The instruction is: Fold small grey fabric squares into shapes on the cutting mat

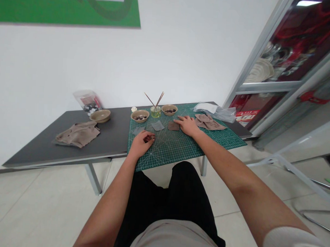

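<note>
Near the middle of our green cutting mat (180, 149) lies a small brown square (173, 126), flat, with our right hand (189, 126) at its right edge. That hand is spread fairly wide, palm down, its fingertips at the square's upper corner. Our left hand (141, 143) is curled narrow over the mat, with something dark at its fingertips; we cannot tell whether it is gripped. Just beyond it lie a pale grey square (157, 125) and a second grey piece (138, 130), which the hand partly covers. We judge the step in hand to be placing or steadying the brown square; the next move seems to call for a light right-hand touch, so that it does not slide. Farther back stand a left bowl (134, 116) and a right bowl (165, 107), both with dark bits inside, and between them a glass jar (156, 113) of thin sticks (160, 99). Right of our right hand lies a crumpled brown cloth (208, 121); another cloth (79, 133) rests well apart, on the dark table (49, 140).
</note>
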The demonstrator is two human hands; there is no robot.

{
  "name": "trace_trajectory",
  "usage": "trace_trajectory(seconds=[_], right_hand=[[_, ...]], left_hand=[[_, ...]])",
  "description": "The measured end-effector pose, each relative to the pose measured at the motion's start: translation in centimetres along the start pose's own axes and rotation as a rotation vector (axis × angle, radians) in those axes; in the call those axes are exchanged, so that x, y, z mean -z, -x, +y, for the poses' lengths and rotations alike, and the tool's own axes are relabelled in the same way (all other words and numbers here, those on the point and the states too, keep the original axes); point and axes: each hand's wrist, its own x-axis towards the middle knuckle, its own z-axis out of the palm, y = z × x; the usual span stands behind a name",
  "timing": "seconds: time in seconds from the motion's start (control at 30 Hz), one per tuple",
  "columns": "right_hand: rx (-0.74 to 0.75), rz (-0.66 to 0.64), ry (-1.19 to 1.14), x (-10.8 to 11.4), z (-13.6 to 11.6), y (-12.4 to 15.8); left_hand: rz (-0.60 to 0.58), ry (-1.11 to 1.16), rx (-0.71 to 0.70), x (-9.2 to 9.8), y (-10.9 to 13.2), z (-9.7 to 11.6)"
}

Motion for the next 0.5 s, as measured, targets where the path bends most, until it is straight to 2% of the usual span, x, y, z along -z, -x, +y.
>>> trace_trajectory(seconds=[0.1, 0.2, 0.4, 0.5], right_hand=[[0.166, -0.094, 0.010, 0.6, 0.0, -0.9], [0.185, -0.120, 0.012, 0.8, 0.1, -1.3], [0.134, 0.014, -0.026, 0.4, -0.2, -0.7], [-0.006, 0.134, -0.171, 0.6, -0.6, -0.5]], left_hand=[[0.003, -0.007, 0.004, 0.0, 0.0, -0.1], [0.009, 0.000, 0.010, 0.0, 0.0, -0.1], [-0.006, 0.009, 0.007, 0.1, 0.0, 0.2], [-0.002, 0.010, 0.010, 0.1, 0.0, 0.2]])
